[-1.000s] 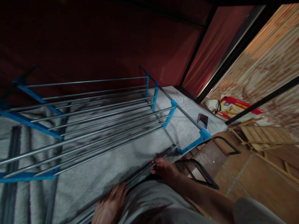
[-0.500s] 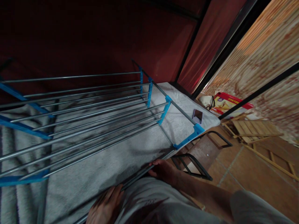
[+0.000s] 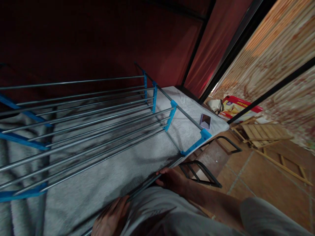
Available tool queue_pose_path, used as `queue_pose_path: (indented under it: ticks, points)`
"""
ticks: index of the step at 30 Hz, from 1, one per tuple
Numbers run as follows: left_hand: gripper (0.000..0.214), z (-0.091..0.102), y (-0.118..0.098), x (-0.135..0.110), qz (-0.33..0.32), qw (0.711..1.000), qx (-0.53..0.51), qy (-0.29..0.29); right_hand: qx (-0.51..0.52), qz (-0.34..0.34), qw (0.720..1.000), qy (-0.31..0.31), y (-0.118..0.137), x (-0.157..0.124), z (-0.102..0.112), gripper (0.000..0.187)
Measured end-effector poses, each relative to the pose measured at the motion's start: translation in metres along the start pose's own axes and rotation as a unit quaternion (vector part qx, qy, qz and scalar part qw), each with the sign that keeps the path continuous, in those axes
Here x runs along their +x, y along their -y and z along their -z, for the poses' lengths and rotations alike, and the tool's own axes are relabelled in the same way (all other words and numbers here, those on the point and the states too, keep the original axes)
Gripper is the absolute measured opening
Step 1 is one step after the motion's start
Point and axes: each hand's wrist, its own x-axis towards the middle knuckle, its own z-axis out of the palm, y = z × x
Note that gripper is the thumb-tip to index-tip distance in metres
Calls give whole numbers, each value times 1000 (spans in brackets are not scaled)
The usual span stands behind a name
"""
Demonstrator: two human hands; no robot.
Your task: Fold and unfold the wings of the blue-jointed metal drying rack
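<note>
A metal drying rack (image 3: 98,113) with blue plastic joints lies across a pale grey blanket (image 3: 98,183), filling the left and middle of the frame. At the bottom centre, the right hand (image 3: 172,180) grips a thin metal rod (image 3: 144,187) along the blanket's near edge. The left hand (image 3: 110,218), blurred, lies against the same rod lower left. A phone (image 3: 205,121) lies on the blanket just beside the rack's right end. A red box (image 3: 236,106) and a wooden frame (image 3: 265,132) sit on the tiled floor (image 3: 258,177) at right.
</note>
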Motion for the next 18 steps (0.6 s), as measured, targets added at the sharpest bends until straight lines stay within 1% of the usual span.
queue_pose_path:
  ticks: [3,6,9,14,18]
  points:
    - [45,-4,1,-3,-12,1000,2,-22,-3,-9,1000,3,1,1,1,7]
    - [43,-9,6,-5,-29,999,0,-43,-14,-12,1000,7,2,1,1,13]
    - [40,-12,9,-6,-41,998,-10,-51,-20,-7,1000,7,2,-2,0,13]
    - [37,-5,5,-1,-42,998,-20,-34,-14,-3,1000,12,3,-9,-5,10]
    - [38,4,-3,6,-18,1000,-15,-6,-30,8,999,31,6,-10,-4,13]
